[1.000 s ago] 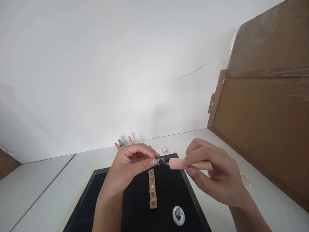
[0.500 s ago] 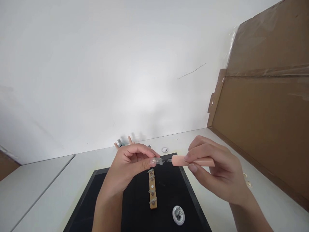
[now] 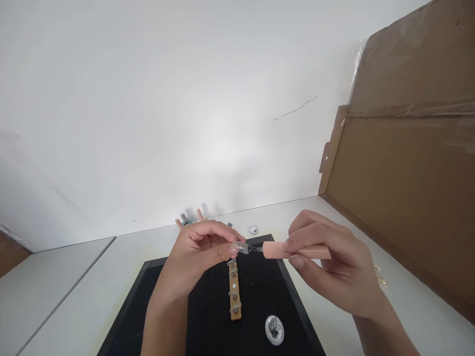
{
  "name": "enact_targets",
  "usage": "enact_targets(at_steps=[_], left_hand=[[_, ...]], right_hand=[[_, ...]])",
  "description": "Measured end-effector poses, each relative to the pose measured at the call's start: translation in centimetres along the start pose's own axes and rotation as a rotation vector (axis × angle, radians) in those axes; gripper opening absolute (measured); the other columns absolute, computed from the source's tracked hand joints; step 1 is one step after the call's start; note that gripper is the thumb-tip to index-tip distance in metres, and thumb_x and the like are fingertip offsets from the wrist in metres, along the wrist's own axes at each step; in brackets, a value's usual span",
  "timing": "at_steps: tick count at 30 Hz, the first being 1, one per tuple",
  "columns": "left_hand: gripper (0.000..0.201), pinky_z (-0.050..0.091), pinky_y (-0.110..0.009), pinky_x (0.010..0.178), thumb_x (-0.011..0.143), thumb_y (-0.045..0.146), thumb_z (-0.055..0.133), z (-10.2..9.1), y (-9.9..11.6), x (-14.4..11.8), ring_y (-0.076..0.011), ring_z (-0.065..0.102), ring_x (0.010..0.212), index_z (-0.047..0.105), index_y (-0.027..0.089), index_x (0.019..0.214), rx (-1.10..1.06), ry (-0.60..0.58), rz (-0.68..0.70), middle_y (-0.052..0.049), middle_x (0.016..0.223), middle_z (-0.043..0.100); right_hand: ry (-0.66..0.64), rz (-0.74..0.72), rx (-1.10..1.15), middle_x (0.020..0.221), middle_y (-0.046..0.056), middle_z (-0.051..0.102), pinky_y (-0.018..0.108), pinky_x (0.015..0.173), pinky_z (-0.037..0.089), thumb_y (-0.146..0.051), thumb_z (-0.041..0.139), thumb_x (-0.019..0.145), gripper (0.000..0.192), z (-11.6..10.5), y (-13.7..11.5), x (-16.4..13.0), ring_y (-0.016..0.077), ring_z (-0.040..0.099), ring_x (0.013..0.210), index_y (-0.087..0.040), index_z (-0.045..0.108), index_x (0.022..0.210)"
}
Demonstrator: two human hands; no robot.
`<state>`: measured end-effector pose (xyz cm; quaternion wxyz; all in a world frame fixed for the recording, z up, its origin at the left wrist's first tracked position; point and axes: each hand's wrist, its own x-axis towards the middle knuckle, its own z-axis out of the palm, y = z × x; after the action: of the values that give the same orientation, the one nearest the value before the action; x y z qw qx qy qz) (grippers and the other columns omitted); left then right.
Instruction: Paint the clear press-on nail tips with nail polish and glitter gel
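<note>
My left hand (image 3: 200,254) pinches a clear false nail (image 3: 243,247) between thumb and fingers, its free end pointing right. In my right hand (image 3: 330,257) is a nail polish brush (image 3: 284,250), held near level by its long peach handle. The dark, thin brush tip touches or almost touches the clear nail; the exact contact is too small to make out. Below the hands, a narrow wooden strip (image 3: 235,287) lies on a black mat (image 3: 260,296), with several clear false nails and a white dot along it. A small oval white dish (image 3: 274,330) holding something dark and silvery sits to the right.
Several peach- and grey-capped bottles (image 3: 184,219) stand behind my left hand by the white wall. A small round white piece (image 3: 253,230) lies past the mat. Pale yellowish pieces (image 3: 381,278) are beside my right wrist. A cardboard panel (image 3: 401,163) borders the right side.
The brush has shifted slightly down and its handle lies a little differently. The false nail has tilted a little in my left fingers. Everything on the mat stays put.
</note>
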<state>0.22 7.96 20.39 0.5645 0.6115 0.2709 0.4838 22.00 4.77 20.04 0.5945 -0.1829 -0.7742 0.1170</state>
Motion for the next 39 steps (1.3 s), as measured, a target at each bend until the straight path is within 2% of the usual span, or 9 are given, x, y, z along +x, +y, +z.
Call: enact_targets(at_steps=[9, 20, 39], left_hand=[[0.019, 0.057, -0.012, 0.064, 0.071, 0.003, 0.079, 0.07, 0.09, 0.19, -0.0085, 0.071, 0.069, 0.079, 0.022, 0.07, 0.017, -0.008, 0.018, 0.002, 0.075, 0.079], [0.02, 0.056, -0.012, 0.064, 0.072, 0.003, 0.078, -0.01, 0.08, 0.0, -0.0086, 0.071, 0.07, 0.079, 0.023, 0.072, 0.031, -0.019, 0.035, 0.002, 0.077, 0.079], [0.019, 0.057, -0.014, 0.064, 0.07, 0.004, 0.08, 0.01, -0.06, 0.28, -0.0102, 0.072, 0.07, 0.079, 0.023, 0.071, 0.046, -0.006, 0.035, 0.001, 0.076, 0.079]], right_hand=[[-0.011, -0.005, 0.018, 0.056, -0.005, 0.046, 0.019, 0.056, 0.044, -0.006, 0.058, 0.087, 0.013, -0.02, -0.1, 0.01, 0.0094, 0.05, 0.062, -0.018, 0.062, 0.089], [-0.021, -0.006, 0.039, 0.055, -0.006, 0.041, 0.019, 0.058, 0.044, -0.005, 0.059, 0.087, 0.015, -0.06, -0.19, -0.01, 0.0099, 0.051, 0.064, -0.018, 0.063, 0.092], [-0.04, -0.008, 0.03, 0.063, -0.003, 0.052, 0.02, 0.057, 0.047, -0.004, 0.059, 0.086, 0.017, -0.09, -0.05, -0.02, 0.0109, 0.053, 0.066, -0.019, 0.064, 0.095]])
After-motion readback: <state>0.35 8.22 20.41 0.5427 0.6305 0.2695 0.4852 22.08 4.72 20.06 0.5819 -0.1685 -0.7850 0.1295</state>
